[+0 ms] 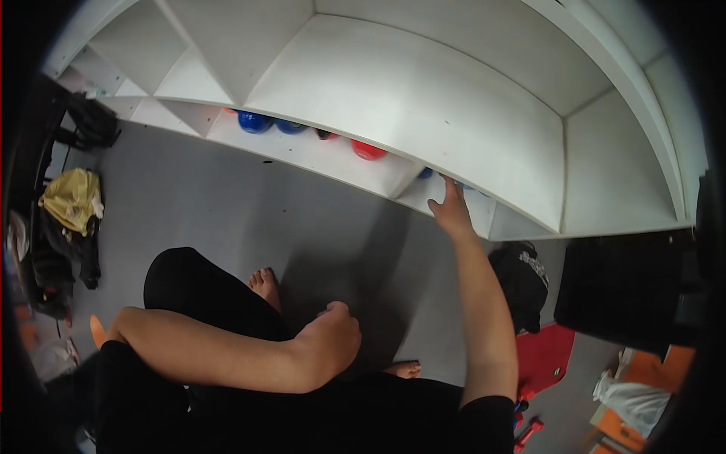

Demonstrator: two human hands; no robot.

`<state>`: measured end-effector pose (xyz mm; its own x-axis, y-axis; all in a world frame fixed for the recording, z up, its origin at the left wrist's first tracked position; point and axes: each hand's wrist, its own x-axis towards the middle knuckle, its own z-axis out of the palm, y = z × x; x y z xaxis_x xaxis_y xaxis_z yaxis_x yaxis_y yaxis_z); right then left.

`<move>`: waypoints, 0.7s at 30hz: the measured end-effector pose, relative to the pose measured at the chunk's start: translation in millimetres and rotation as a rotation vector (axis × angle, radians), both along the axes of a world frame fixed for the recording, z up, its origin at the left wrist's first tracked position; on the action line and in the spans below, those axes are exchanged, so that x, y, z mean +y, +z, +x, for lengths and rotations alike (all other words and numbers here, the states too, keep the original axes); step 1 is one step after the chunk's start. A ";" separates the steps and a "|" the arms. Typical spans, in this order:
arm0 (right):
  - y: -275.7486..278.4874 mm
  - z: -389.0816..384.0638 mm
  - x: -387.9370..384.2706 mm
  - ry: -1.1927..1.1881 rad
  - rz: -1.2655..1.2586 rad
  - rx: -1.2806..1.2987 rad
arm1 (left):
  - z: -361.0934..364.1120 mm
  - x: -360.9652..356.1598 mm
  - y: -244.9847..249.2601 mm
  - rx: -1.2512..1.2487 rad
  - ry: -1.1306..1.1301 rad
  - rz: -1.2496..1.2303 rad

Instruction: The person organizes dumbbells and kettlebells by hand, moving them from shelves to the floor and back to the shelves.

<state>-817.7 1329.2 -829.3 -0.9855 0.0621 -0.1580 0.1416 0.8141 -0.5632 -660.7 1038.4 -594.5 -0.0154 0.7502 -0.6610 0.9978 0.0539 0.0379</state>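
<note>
While at the shelf (pixel 423 106) edge, right hand (pixel 452 212), grip unclear; left hand (pixel 333 342) a loose fist.

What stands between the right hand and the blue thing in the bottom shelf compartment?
Nothing visible: the right hand is at the compartment's opening beside the blue thing. The shelf board above hides the fingertips, so contact cannot be told.
</note>
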 end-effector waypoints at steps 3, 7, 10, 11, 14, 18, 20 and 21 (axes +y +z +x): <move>-33.6 -26.5 -22.4 -0.098 -0.018 0.140 | -6.5 -13.5 -7.1 -0.079 0.096 0.036; -42.9 -47.8 -41.5 -0.136 0.169 -0.078 | -7.4 -39.1 -29.2 -0.068 0.118 0.138; -53.7 -70.4 -39.9 -0.077 0.285 -0.257 | -23.4 -54.1 -36.5 -0.049 0.131 0.002; -51.6 -71.5 -44.7 -0.070 0.317 -0.234 | -29.5 -54.5 -32.9 -0.044 0.136 -0.004; -68.4 -83.0 -41.4 -0.056 0.418 -0.191 | -33.3 -53.9 -28.7 0.058 0.072 -0.143; -76.2 -90.1 -34.7 -0.014 0.481 -0.037 | -15.5 -52.0 -49.4 0.170 0.139 0.202; -83.0 -89.1 -34.5 -0.039 0.559 0.005 | -14.7 -46.4 -50.1 0.181 0.148 0.277; -88.0 -83.5 -36.7 -0.054 0.685 0.064 | -15.6 -43.7 -50.1 0.073 0.187 0.214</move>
